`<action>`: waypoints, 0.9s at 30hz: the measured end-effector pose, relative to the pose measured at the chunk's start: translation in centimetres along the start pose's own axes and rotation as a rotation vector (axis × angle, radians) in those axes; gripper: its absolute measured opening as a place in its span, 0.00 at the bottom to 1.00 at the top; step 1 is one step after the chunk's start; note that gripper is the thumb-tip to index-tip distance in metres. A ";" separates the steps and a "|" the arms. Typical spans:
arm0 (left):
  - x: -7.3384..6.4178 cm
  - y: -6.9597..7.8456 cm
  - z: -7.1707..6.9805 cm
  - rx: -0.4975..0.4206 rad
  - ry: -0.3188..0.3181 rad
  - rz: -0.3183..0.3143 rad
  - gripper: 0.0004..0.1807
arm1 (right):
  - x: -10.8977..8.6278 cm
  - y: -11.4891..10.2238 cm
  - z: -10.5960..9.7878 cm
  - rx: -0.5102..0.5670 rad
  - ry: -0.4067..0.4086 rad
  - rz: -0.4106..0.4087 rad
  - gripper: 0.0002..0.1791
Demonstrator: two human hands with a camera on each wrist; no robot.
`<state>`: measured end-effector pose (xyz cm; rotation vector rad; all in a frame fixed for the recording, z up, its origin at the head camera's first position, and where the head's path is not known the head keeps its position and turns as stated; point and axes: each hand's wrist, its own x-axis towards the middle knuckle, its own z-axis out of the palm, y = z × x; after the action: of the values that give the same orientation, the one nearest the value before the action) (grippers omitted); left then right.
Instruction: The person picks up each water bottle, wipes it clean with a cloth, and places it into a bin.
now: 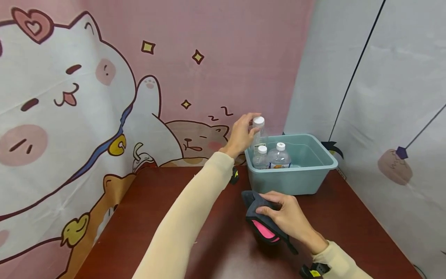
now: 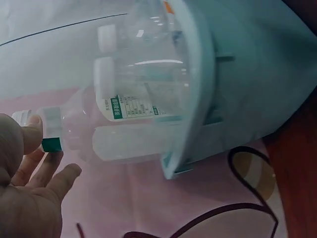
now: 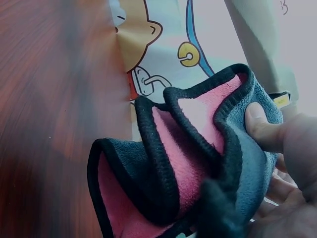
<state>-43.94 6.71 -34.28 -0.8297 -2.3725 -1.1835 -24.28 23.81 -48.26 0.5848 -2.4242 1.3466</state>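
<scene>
In the head view my left hand [image 1: 242, 133] is at the top of a tall clear plastic bottle [image 1: 259, 137] with a white cap, in the left end of a pale blue-green bin [image 1: 296, 180]. The left wrist view shows the thumb against the bottle's neck [image 2: 51, 119] and fingers bent around its other side. Two smaller clear bottles with white caps, one short [image 1: 261, 159] and one wider [image 1: 279, 158], stand beside it. My right hand [image 1: 285, 213] pinches a folded cloth [image 3: 188, 148], dark grey outside and pink inside with black edging, above the table before the bin.
The bin stands on a dark red-brown table [image 1: 156, 217] near its far right edge. Behind the table hangs a pink cartoon backdrop [image 1: 244, 46], and a pale one [image 1: 400, 97] runs along the right side.
</scene>
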 end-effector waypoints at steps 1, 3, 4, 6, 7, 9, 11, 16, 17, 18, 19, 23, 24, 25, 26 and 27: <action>-0.1 -0.3 0.2 0.002 -0.008 -0.010 0.29 | 0.0 0.0 0.0 -0.004 0.000 -0.002 0.19; -0.2 -0.9 0.7 0.004 -0.021 -0.032 0.29 | -0.1 0.0 -0.1 -0.008 -0.002 -0.001 0.19; -0.2 -1.2 1.0 0.006 -0.026 -0.047 0.29 | -0.1 0.0 -0.2 -0.009 -0.003 0.004 0.19; -0.3 -1.8 1.5 0.010 -0.039 -0.072 0.28 | -0.2 -0.1 -0.4 -0.011 -0.006 0.013 0.19; -0.4 -2.1 1.7 0.019 -0.045 -0.084 0.28 | -0.2 -0.1 -0.5 -0.011 -0.009 0.018 0.19; -0.5 -2.6 2.2 0.038 -0.056 -0.105 0.28 | -0.2 -0.1 -0.6 -0.012 -0.011 0.023 0.20; -0.6 -3.0 2.5 0.057 -0.064 -0.123 0.28 | -0.3 -0.1 -0.7 -0.013 -0.013 0.027 0.20; -0.9 -3.6 3.2 0.108 -0.057 -0.151 0.29 | -0.4 -0.1 -0.9 -0.013 -0.015 0.028 0.20; -0.9 -3.7 3.3 0.121 -0.055 -0.156 0.29 | -0.5 -0.1 -0.9 -0.013 -0.014 0.029 0.20; -0.9 -3.7 3.4 0.135 -0.056 -0.160 0.29 | -0.5 -0.1 -0.9 -0.012 -0.014 0.031 0.20; -1.0 -3.7 3.5 0.146 -0.060 -0.164 0.30 | -0.6 -0.1 -0.9 -0.012 -0.014 0.033 0.20; -1.2 -3.6 3.5 0.188 -0.104 -0.167 0.35 | -0.8 -0.1 -0.9 0.002 -0.016 0.049 0.20; -1.2 -3.6 3.6 0.198 -0.118 -0.165 0.36 | -0.8 -0.1 -0.9 0.006 -0.017 0.053 0.20; -1.3 -3.7 3.5 0.204 -0.130 -0.163 0.38 | -0.9 -0.1 -0.9 0.009 -0.016 0.055 0.20; -1.3 -3.7 3.5 0.212 -0.142 -0.161 0.39 | -0.9 -0.1 -1.0 0.011 -0.015 0.057 0.20; -1.4 -3.7 3.5 0.214 -0.151 -0.155 0.39 | -0.9 -0.1 -1.0 0.009 -0.013 0.057 0.20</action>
<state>-45.51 7.33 -39.34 -0.6970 -2.6715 -0.9270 -23.35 24.78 -48.09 0.5325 -2.4641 1.3804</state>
